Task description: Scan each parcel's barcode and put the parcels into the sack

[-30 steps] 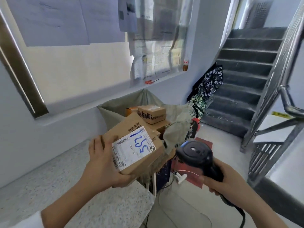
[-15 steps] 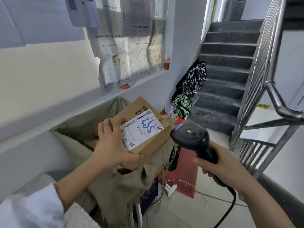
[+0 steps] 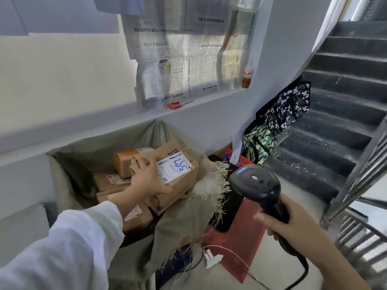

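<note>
Head view: against the frame half a second earlier, the labelled parcel [image 3: 180, 174] has gone from being held up above the sack's frayed front edge to lying lower, on the pile inside the sack [image 3: 94, 147], and the left hand [image 3: 146, 178] has reached further forward with it. The scanner [image 3: 255, 183] remains at lower right, as before. Count: two hands, one scanner, one sack and one labelled parcel bearing blue handwritten digits. At least four other cardboard parcels lie in the sack, among them an orange-brown box [image 3: 123, 164] directly behind the hand and flatter boxes [image 3: 136, 216] beneath it. The left hand lies over the left end of the labelled parcel, with its fingers spread across the top face and its thumb set against the near edge, so that it clasps that end; the white label sits just right of the fingers, uncovered. A white sleeve [image 3: 73, 248] covers the left forearm. The right hand [image 3: 293, 222] is wrapped fully round the scanner's black handle, with the head uppermost and tilted towards the sack. The scanner is apart from the parcel, to its right and nearer the camera, and a black cable [image 3: 301, 266] trails from the base of its handle. The sack hangs open against the wall under the window ledge, and the stairs [image 3: 345, 101] rise at right.
</note>
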The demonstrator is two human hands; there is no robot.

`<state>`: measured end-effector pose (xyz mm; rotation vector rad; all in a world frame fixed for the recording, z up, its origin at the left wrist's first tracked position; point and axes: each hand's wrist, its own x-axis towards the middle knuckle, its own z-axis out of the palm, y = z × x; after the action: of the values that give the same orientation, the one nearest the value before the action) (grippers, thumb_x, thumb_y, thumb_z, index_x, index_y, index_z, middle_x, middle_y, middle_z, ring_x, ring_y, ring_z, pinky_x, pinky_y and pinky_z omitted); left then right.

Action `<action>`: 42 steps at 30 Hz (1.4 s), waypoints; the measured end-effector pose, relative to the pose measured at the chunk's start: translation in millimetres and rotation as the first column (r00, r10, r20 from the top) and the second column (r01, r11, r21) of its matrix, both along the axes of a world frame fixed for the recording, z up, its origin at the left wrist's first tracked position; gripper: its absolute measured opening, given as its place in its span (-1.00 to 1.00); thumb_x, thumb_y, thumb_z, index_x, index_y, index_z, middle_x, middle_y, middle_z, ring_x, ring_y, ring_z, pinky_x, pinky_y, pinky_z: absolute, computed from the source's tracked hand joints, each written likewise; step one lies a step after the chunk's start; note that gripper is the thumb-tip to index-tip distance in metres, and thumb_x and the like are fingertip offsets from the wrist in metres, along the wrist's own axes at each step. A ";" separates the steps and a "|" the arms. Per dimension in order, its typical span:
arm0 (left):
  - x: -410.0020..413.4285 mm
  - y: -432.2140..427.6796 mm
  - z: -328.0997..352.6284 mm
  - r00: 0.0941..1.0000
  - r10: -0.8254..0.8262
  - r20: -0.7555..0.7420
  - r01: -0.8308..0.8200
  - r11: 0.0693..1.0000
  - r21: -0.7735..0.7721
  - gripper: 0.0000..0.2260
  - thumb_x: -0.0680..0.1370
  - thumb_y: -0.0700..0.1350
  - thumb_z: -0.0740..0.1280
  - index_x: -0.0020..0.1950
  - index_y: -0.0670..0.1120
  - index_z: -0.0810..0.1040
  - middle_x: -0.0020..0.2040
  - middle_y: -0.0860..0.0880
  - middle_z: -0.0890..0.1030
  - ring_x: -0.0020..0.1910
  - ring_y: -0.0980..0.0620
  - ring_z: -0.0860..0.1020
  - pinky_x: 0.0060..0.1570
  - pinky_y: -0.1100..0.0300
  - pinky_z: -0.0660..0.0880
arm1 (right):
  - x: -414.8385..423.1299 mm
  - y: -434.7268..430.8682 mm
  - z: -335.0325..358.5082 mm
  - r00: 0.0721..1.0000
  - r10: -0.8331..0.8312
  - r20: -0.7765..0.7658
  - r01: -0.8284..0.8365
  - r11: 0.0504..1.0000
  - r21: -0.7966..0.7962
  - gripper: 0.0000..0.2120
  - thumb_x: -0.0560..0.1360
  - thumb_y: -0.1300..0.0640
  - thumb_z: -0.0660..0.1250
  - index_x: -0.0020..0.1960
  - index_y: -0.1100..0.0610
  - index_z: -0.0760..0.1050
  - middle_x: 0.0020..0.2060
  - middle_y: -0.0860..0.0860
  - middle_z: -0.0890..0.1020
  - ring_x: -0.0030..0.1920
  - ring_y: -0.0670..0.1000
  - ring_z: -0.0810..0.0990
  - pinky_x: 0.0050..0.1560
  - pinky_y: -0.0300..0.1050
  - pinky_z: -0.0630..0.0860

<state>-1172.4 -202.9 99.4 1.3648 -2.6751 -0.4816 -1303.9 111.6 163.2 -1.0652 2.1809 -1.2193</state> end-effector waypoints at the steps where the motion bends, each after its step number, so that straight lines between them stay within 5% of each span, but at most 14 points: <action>1: -7.8 -0.5 -1.5 1.000 0.004 0.010 -0.004 1.000 0.009 -0.02 0.20 0.21 0.53 0.45 0.07 0.04 0.47 -0.26 -0.04 0.46 -0.32 -0.16 0.29 -0.28 0.24 | -7.8 -1.2 -0.5 1.000 0.006 0.004 -0.007 1.000 0.003 -0.86 0.41 0.21 0.44 -0.14 0.08 0.47 -0.48 -0.12 0.60 -0.50 -0.16 0.52 -0.34 -0.30 0.43; 9: -56.5 -12.1 -19.4 0.995 -0.017 0.100 0.012 0.999 0.052 0.01 0.21 0.24 0.52 0.46 0.06 0.00 0.47 -0.26 -0.04 0.47 -0.31 -0.07 0.23 -0.19 0.35 | -49.2 -17.8 -5.1 0.999 0.001 0.049 0.000 1.000 -0.015 -0.85 0.41 0.21 0.44 -0.14 0.05 0.48 -0.46 -0.07 0.61 -0.49 -0.13 0.53 -0.31 -0.22 0.46; 18: -70.9 -52.3 -33.3 0.979 -0.094 0.181 0.052 0.972 0.227 0.01 0.27 0.25 0.49 0.51 0.08 -0.07 0.50 -0.20 -0.07 0.48 -0.27 -0.15 0.41 -0.24 0.07 | -66.3 -33.2 -14.9 0.997 -0.001 0.075 0.001 1.000 -0.002 -0.88 0.40 0.21 0.44 -0.17 0.06 0.51 -0.46 0.04 0.61 -0.48 -0.09 0.54 -0.34 -0.22 0.47; 22: -74.6 -42.2 -42.4 0.970 -0.199 0.137 0.181 0.974 0.138 -0.07 0.34 0.33 0.39 0.54 0.12 -0.03 0.49 -0.14 -0.09 0.48 -0.23 -0.15 0.42 -0.21 0.12 | -66.8 -39.2 -16.6 0.995 -0.004 0.097 0.005 1.000 -0.005 -0.84 0.40 0.24 0.44 -0.16 0.05 0.49 -0.49 -0.05 0.61 -0.51 -0.10 0.52 -0.38 -0.31 0.45; 28: -73.7 -38.8 -56.9 0.972 -0.175 0.155 0.159 0.981 0.109 -0.13 0.37 0.42 0.27 0.53 0.18 -0.09 0.48 -0.07 -0.10 0.49 -0.18 -0.11 0.28 -0.19 0.36 | -66.8 -51.8 -17.7 0.995 0.015 0.096 -0.017 1.000 0.022 -0.83 0.41 0.23 0.44 -0.15 0.02 0.49 -0.46 -0.09 0.61 -0.51 -0.13 0.52 -0.34 -0.29 0.45; 34: -79.0 -25.9 -45.9 0.972 -0.184 0.146 0.162 0.975 0.154 -0.25 0.49 0.37 0.11 0.55 0.09 -0.08 0.54 -0.04 -0.16 0.51 -0.12 -0.27 0.36 -0.17 0.23 | -62.6 -55.6 -15.3 0.990 0.093 0.102 -0.095 0.995 0.013 -0.84 0.42 0.23 0.43 -0.16 0.04 0.46 -0.50 -0.10 0.58 -0.52 -0.13 0.49 -0.34 -0.31 0.39; 38: -62.0 -16.9 -42.4 0.978 -0.176 0.108 0.169 0.983 0.073 -0.36 0.57 0.26 0.09 0.55 -0.03 0.06 0.57 -0.03 -0.06 0.53 -0.05 -0.15 0.46 -0.10 0.10 | -61.9 -54.9 -15.9 0.987 0.127 0.096 -0.128 0.992 0.004 -0.84 0.42 0.23 0.42 -0.14 0.03 0.47 -0.46 -0.11 0.60 -0.50 -0.13 0.52 -0.39 -0.40 0.40; 42: -36.6 9.8 -48.3 0.994 -0.105 0.003 0.105 0.994 -0.036 -0.43 0.59 0.18 0.12 0.52 -0.05 0.13 0.54 -0.06 0.10 0.51 -0.04 0.07 0.41 0.02 0.22 | -56.9 -52.9 -18.4 0.980 0.173 0.103 -0.173 0.985 0.000 -0.83 0.42 0.26 0.42 -0.12 0.04 0.48 -0.47 -0.08 0.61 -0.50 -0.11 0.52 -0.42 -0.36 0.43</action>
<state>-1209.0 -193.1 51.1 1.2201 -2.7531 -0.4397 -1360.8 58.7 144.8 -1.1367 1.9700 -1.1590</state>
